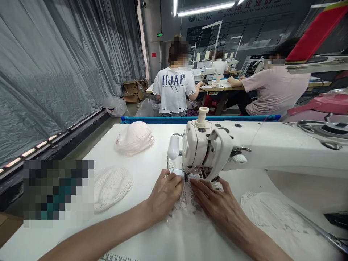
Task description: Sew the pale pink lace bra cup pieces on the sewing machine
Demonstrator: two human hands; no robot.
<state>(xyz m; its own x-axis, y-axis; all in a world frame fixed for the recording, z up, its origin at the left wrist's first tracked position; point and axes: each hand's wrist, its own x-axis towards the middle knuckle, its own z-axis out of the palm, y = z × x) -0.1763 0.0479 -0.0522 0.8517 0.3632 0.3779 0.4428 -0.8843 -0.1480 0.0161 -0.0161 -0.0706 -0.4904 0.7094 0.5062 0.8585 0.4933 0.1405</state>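
Observation:
White lace fabric (187, 199) lies under the presser foot (186, 176) of a white sewing machine (206, 145). My left hand (166, 190) is left of the needle area, its curled fingers closed on the fabric's edge. On the other side, my right hand (214, 197) rests with long, fairly straight fingers laid on the fabric, fingertips close to the foot. The needle tip and the exact seam are hidden by the machine head and fingers. A gathered pale lace piece (134, 137) and a flat white lace piece (112, 188) lie to the left.
More white lace (272, 214) lies under the machine arm, with a long metal tool (323, 232) beside it. Ruler markings (118, 257) show at the front edge. A blue bar (152, 119) runs behind the white table (146, 166). Several co-workers sit beyond, one in a white shirt (174, 90).

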